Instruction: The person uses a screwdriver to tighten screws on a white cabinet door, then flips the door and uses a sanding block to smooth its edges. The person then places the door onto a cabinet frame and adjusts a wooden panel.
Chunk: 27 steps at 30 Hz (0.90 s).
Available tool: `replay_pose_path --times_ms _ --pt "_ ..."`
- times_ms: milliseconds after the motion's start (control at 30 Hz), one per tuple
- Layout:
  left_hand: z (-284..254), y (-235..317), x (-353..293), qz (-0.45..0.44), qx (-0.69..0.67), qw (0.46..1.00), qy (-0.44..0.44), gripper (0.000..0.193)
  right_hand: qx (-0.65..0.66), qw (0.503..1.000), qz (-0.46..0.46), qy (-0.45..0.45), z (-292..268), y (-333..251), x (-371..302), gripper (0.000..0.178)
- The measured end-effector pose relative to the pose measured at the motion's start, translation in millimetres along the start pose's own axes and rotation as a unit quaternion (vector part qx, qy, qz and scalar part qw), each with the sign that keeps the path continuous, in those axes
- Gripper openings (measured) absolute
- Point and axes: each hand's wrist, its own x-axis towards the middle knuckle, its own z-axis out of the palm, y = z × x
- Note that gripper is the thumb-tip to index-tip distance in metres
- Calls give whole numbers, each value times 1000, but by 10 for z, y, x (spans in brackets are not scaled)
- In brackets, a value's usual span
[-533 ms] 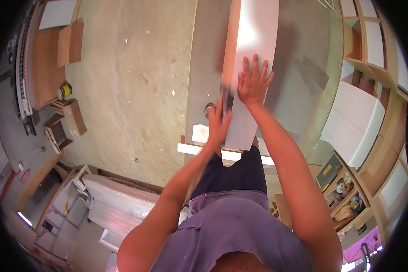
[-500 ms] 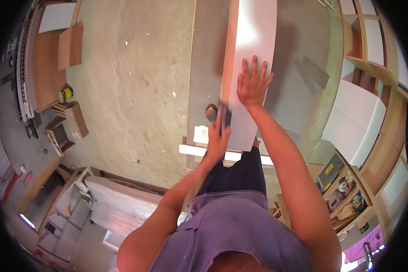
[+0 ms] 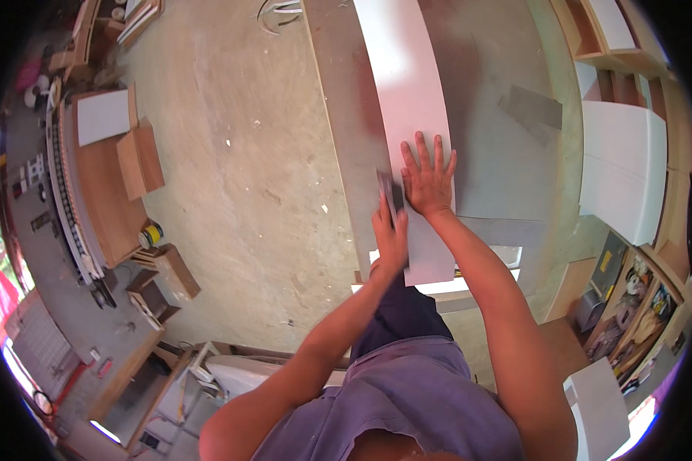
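A long white board (image 3: 400, 100) stretches away from me, its near end close to my thighs. My right hand (image 3: 427, 183) lies flat on its face with the fingers spread. My left hand (image 3: 392, 242) is closed around a dark, flat block-like tool (image 3: 390, 194) at the board's left long edge. Motion blur smears the tool, so its exact kind does not show. The tool stands close to my right thumb.
Beneath the board is a large grey sheet (image 3: 507, 169). On the right stand a white cabinet panel (image 3: 623, 165) and an open box of tools (image 3: 630, 307). A yellow and black can (image 3: 151, 234) and small wooden boxes (image 3: 178, 270) stand to the left.
The view has shifted, and the board now slants the other way. Its orange-brown long edge no longer shows. My left hand with the tool is farther along the edge; my right hand stays flat.
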Motion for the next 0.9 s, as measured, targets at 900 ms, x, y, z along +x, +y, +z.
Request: replay_pose_path --times_ms 900 --pt "-110 806 3647 92 -105 990 32 57 57 990 32 126 -90 175 1861 39"
